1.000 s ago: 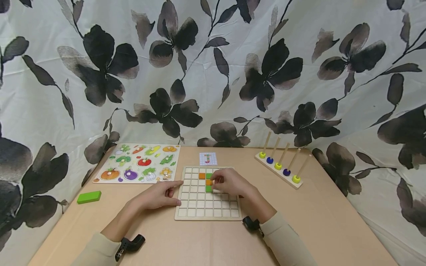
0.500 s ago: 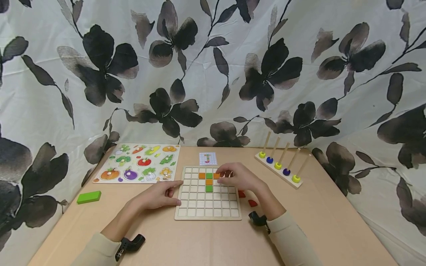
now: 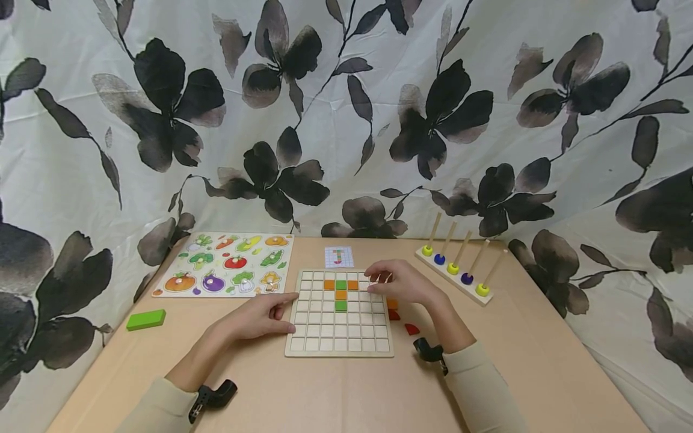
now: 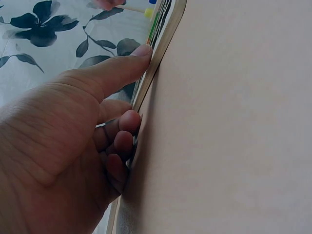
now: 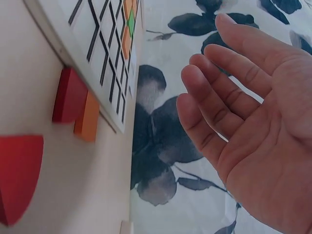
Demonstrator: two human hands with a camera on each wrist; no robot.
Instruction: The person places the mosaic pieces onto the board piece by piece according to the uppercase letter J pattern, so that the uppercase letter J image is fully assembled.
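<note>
A wooden grid board (image 3: 314,332) lies mid-table with several orange and green square tiles (image 3: 341,296) set in its upper cells in a T shape. At the board's left edge my left hand (image 3: 262,317) rests with thumb and index fingertip touching the rim; the left wrist view shows the other fingers bent beside the edge. My right hand (image 3: 403,282) hovers over the upper right corner, fingers relaxed and holding nothing. Right of the board lie an orange block (image 5: 87,117), a red piece (image 5: 69,95) and a red quarter-round piece (image 3: 412,329). The right forearm may hide more.
Behind the board lies a small pattern card (image 3: 338,257). A vegetable puzzle board (image 3: 224,285) and a green block (image 3: 145,320) are on the left. At back right stands a peg rack (image 3: 455,273) with yellow and blue beads. A floral cloth (image 3: 346,120) hangs behind the table.
My right hand has moved right, off the grid's upper cells, uncovering an orange tile right of the green one and the loose pieces beside the board. The left hand stays put.
</note>
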